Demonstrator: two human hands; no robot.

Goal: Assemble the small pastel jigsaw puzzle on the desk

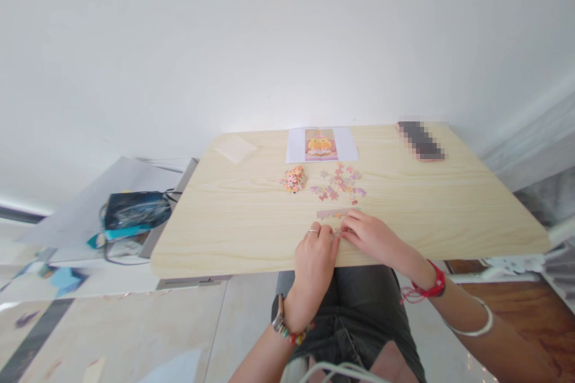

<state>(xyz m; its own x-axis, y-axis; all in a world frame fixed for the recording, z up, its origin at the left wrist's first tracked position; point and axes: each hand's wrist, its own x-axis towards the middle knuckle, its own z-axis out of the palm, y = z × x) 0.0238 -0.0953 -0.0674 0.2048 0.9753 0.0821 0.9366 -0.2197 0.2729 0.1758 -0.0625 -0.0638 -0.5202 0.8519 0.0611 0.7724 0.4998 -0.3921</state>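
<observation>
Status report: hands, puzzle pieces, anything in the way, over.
Left hand, right hand together at a small piece, grip unclear. Puzzle strip beyond, partly behind right hand. Loose pieces, pile farther back.

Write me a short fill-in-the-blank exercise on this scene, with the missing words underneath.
1. The left hand wears a ____ on one finger.
2. The cord bracelet above the right hand is ____ in colour.
3. From the person's seat, the pile of pieces lies to the ____ of the scattered pieces.
4. Beyond the pieces, a sheet bearing a picture lies close to the white ____.

Missing words: ring; red; left; wall.
</observation>
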